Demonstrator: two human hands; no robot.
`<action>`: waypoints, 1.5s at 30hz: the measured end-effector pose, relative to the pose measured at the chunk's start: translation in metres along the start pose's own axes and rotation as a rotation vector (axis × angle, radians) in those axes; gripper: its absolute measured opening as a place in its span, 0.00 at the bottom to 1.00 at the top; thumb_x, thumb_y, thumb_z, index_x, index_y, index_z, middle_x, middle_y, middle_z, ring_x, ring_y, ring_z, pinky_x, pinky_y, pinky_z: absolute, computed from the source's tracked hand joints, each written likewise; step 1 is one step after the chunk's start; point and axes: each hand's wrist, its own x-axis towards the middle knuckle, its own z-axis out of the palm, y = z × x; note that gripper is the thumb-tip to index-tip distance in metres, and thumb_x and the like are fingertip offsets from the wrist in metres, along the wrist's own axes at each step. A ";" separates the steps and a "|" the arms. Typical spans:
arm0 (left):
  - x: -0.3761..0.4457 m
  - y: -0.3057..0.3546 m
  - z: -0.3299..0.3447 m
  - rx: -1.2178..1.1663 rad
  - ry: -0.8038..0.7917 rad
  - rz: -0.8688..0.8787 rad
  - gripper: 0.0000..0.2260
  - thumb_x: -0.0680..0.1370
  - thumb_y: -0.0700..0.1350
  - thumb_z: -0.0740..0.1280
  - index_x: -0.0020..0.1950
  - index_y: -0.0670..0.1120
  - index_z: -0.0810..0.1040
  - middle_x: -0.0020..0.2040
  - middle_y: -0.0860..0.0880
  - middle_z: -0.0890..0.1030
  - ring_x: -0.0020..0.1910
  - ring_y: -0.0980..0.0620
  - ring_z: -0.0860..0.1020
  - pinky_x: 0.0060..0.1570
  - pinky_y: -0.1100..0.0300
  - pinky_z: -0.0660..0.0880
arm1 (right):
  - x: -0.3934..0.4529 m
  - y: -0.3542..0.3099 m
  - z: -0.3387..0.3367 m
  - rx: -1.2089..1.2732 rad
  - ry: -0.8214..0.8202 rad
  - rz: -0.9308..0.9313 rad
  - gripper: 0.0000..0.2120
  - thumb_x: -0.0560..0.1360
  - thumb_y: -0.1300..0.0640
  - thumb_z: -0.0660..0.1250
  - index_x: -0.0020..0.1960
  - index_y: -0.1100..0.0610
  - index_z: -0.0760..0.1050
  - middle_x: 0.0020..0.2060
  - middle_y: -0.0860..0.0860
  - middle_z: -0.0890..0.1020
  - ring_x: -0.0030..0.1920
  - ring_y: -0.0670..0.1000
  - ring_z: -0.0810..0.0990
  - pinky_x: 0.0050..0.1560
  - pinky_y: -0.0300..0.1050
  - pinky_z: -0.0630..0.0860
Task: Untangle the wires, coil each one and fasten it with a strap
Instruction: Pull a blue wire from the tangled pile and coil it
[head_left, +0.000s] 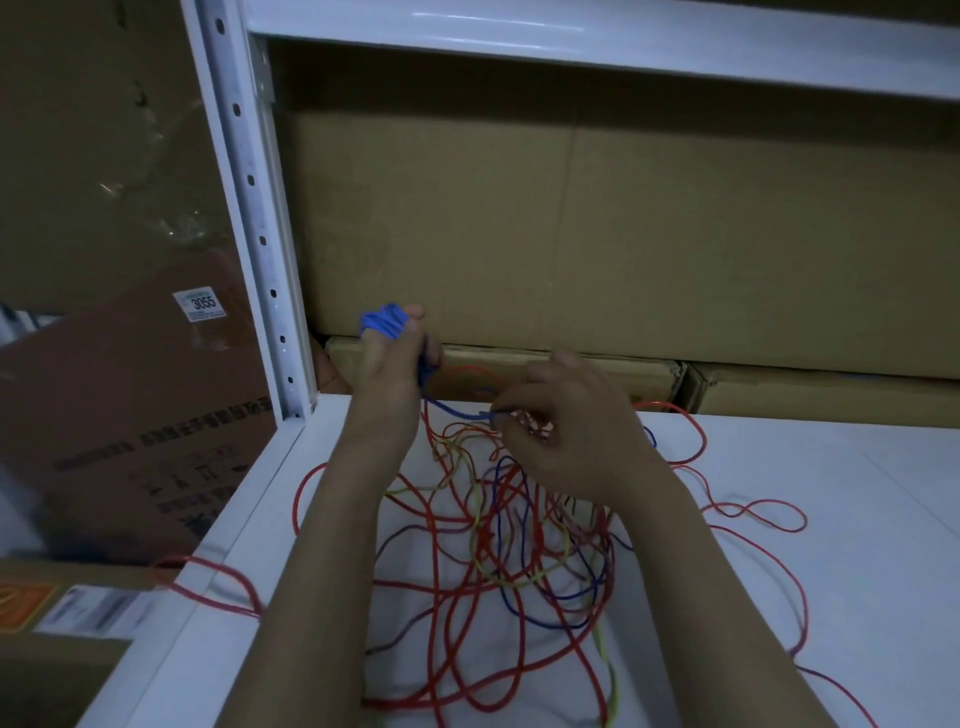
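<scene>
Blue wire (451, 409) taut between both hands, coil (383, 322) in left hand (390, 364)

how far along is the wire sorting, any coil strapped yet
Early. No strapped coil shows. In hand: the left hand holds a blue coil while the right hand pinches its loose blue wire. Left: the red, yellow and blue tangle on the white shelf.
</scene>
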 end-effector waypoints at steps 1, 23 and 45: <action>-0.001 -0.005 0.000 0.104 -0.057 0.029 0.08 0.84 0.39 0.51 0.49 0.42 0.68 0.36 0.45 0.67 0.35 0.55 0.68 0.47 0.65 0.69 | 0.000 0.000 -0.003 0.049 0.010 0.006 0.15 0.72 0.50 0.59 0.42 0.53 0.83 0.31 0.46 0.75 0.37 0.49 0.68 0.36 0.42 0.61; -0.027 0.012 0.023 0.276 -0.584 -0.075 0.16 0.82 0.49 0.54 0.40 0.43 0.72 0.24 0.53 0.65 0.25 0.54 0.64 0.29 0.66 0.66 | 0.003 0.019 -0.018 0.412 0.182 0.334 0.12 0.81 0.60 0.59 0.59 0.52 0.79 0.44 0.40 0.78 0.48 0.40 0.78 0.48 0.34 0.73; -0.007 0.022 0.007 -0.485 -0.162 -0.222 0.20 0.84 0.54 0.48 0.43 0.43 0.70 0.27 0.53 0.63 0.28 0.55 0.63 0.32 0.66 0.64 | 0.000 0.009 0.011 0.078 0.124 0.329 0.12 0.80 0.61 0.57 0.60 0.50 0.72 0.42 0.52 0.79 0.41 0.56 0.77 0.36 0.52 0.72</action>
